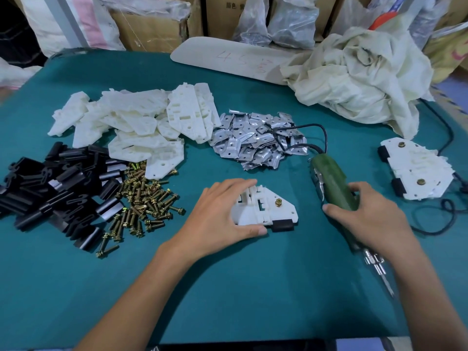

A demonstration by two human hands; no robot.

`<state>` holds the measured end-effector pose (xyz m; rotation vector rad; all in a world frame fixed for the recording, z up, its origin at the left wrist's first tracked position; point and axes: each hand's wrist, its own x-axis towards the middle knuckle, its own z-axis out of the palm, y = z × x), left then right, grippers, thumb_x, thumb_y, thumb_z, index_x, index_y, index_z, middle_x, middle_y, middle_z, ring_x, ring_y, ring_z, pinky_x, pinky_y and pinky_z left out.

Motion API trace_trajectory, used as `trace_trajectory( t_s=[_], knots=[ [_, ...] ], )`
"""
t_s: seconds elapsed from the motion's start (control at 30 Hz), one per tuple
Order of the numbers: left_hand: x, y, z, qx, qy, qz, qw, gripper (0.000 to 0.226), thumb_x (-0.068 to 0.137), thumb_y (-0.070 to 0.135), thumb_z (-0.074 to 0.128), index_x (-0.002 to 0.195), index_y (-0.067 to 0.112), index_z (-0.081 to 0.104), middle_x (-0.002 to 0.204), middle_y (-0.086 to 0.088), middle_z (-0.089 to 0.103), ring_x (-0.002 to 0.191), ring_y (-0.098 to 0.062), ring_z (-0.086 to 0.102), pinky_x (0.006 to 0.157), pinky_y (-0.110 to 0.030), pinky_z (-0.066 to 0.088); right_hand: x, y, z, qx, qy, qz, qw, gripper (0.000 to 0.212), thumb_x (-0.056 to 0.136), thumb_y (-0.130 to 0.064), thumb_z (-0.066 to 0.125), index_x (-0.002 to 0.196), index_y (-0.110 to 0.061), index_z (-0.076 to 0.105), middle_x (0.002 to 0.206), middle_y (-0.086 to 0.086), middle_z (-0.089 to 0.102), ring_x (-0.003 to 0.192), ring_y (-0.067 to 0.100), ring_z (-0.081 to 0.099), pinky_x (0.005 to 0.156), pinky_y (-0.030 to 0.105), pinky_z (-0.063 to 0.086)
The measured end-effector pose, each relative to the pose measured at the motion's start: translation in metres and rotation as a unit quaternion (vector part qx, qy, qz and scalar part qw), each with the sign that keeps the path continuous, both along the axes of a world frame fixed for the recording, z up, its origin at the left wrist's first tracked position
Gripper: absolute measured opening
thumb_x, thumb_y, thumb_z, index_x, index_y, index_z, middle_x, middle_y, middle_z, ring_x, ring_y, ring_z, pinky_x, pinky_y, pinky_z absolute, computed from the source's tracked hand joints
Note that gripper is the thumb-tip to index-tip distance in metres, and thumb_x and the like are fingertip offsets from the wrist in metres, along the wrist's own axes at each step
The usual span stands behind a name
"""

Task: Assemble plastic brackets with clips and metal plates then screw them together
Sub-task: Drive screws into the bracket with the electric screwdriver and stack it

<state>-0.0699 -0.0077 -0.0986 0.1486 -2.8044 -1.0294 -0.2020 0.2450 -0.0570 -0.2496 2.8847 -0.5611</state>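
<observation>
Black clips (55,188) lie heaped at the far left of the green table (228,287), with brass screws (144,201) scattered just beside them and a pile of white brackets (136,122) behind. Our left forearm comes in from the bottom edge on a slant. Our left hand (222,211) lies palm down over the left half of the half-built bracket (266,211), fingers curved over its far edge and thumb pressed to its near edge, so we grip the piece flat on the table. A mounted screw (278,202) stands near the bracket's right corner and a fitted clip (283,225) sits on its near right edge, both clear of the hand. Metal plates (258,139) are piled behind, well apart from it. Further right, the green electric screwdriver (334,183) lies on the table with its bit pointing toward us. Our right hand (372,219) wraps its body, thumb on the left side and fingers over the right. Finished brackets (417,171) are stacked near the right edge, with a black cable (448,133) looping past them. Bare green surface stretches between our forearms to the near edge.
</observation>
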Motion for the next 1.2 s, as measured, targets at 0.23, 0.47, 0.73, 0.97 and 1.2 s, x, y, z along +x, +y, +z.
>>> trace_trajectory(
  t_s=[0.23,0.47,0.73,0.97,1.2],
  knots=[
    [-0.001,-0.001,-0.001,0.019,-0.006,0.004,1.000,0.092,0.068,0.069,0.079,0.147,0.038,0.042,0.133,0.030,0.038,0.125,0.002,0.035,0.105,-0.020,0.025,-0.015,0.018,0.018,-0.625,-0.229,-0.101,0.739,0.016,0.087,-0.022,0.060,0.096,-0.014,0.069,0.079,-0.001,0.055,0.062,0.013,0.050,0.056,0.023,0.049],
    [-0.002,-0.001,0.001,0.024,-0.011,0.004,1.000,0.093,0.067,0.071,0.076,0.147,0.036,0.044,0.130,0.028,0.039,0.120,0.004,0.034,0.103,-0.023,0.027,-0.006,-0.004,0.033,-0.760,-0.278,-0.043,0.585,0.046,0.100,-0.059,0.044,0.108,-0.017,0.062,0.100,-0.003,0.068,0.071,0.008,0.061,0.060,0.019,0.052],
    [-0.001,0.000,0.002,0.026,-0.012,0.002,1.000,0.090,0.068,0.070,0.078,0.145,0.035,0.047,0.138,0.021,0.045,0.123,0.001,0.037,0.105,-0.026,0.029,0.008,-0.042,0.045,-0.745,-0.194,-0.058,0.636,0.053,0.093,-0.073,0.042,0.095,-0.024,0.065,0.063,-0.008,0.051,0.046,0.007,0.045,0.046,0.019,0.041],
    [-0.001,-0.001,0.002,0.026,-0.022,0.005,0.999,0.091,0.068,0.067,0.079,0.147,0.037,0.045,0.139,0.019,0.045,0.125,-0.001,0.036,0.106,-0.026,0.029,0.009,-0.079,0.074,-0.735,-0.114,0.042,0.667,0.033,0.087,-0.052,0.063,0.094,-0.019,0.063,0.074,0.000,0.061,0.057,0.016,0.054,0.056,0.028,0.048],
    [-0.002,-0.001,0.002,0.020,-0.022,0.002,1.000,0.090,0.069,0.067,0.078,0.147,0.037,0.044,0.127,0.028,0.037,0.120,0.002,0.035,0.102,-0.024,0.028,0.009,-0.095,0.072,-0.756,-0.142,0.043,0.638,0.043,0.104,-0.053,0.035,0.107,-0.013,0.049,0.079,0.005,0.068,0.102,0.036,0.073,0.082,0.043,0.058]
  ],
)
